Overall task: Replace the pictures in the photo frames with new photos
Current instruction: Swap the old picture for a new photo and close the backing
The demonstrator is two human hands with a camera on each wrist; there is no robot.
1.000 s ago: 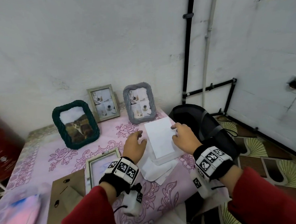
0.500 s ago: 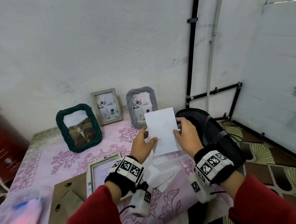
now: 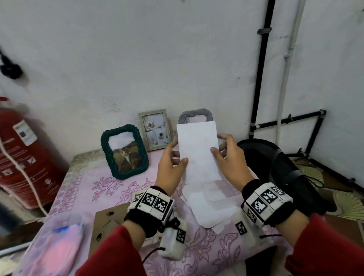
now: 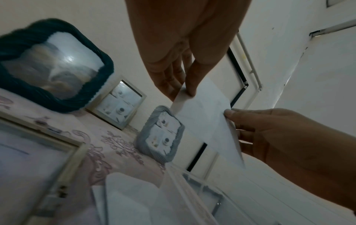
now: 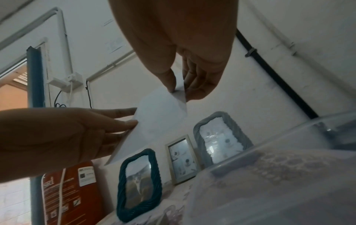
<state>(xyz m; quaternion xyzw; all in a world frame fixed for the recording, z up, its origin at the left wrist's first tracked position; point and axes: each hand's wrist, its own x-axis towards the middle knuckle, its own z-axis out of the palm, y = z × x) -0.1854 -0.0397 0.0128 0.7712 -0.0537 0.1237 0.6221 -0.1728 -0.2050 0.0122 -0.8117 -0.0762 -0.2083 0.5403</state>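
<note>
From the head view, the left hand [image 3: 171, 169] and the right hand [image 3: 230, 160] pinch a white photo [image 3: 198, 151] by its side edges, up above the counter [image 3: 108, 190]. Far behind stand a green frame [image 3: 124, 151], a pale frame [image 3: 154, 129] and a gray frame [image 3: 194, 115].

From the left wrist, thumb and fingers [image 4: 167, 79] squeeze the photo's edge.

From the right wrist, the right thumb presses the photo's corner.

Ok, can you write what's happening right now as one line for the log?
step: checking new photo | left hand: pinches white photo sheet | right hand: pinches same sheet | sheet: raised above table | open frame: flat
</note>
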